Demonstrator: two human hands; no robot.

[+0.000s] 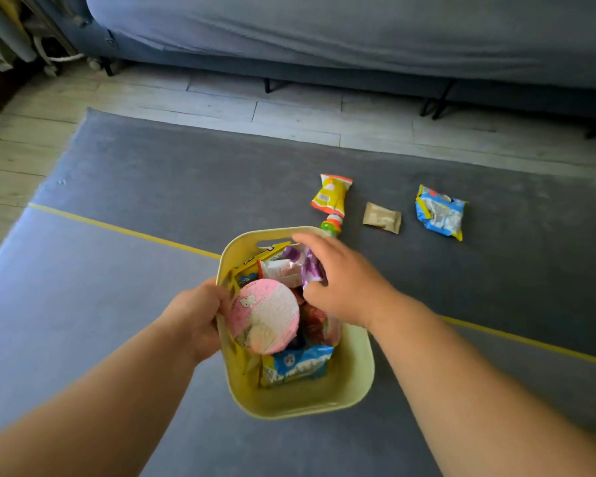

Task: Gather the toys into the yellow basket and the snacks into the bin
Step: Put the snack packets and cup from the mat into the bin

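Note:
A yellow basket (353, 376) sits on the grey mat, filled with snack packets and a pink round cup lid (265, 315). My left hand (197, 315) grips the basket's left rim. Over the basket's far right side, my right hand (341, 284) has its fingers around a purple-and-white packet (307, 263). Beyond the basket lie a yellow snack bag (331, 194), a small brown packet (382, 217) and a blue crumpled packet (439, 211). A small colourful toy (331, 224) pokes out just behind the basket's far rim.
A grey sofa (358, 36) on thin black legs spans the back. The grey mat (135, 201) has yellow tape lines across it. Wooden floor shows at the left and along the sofa.

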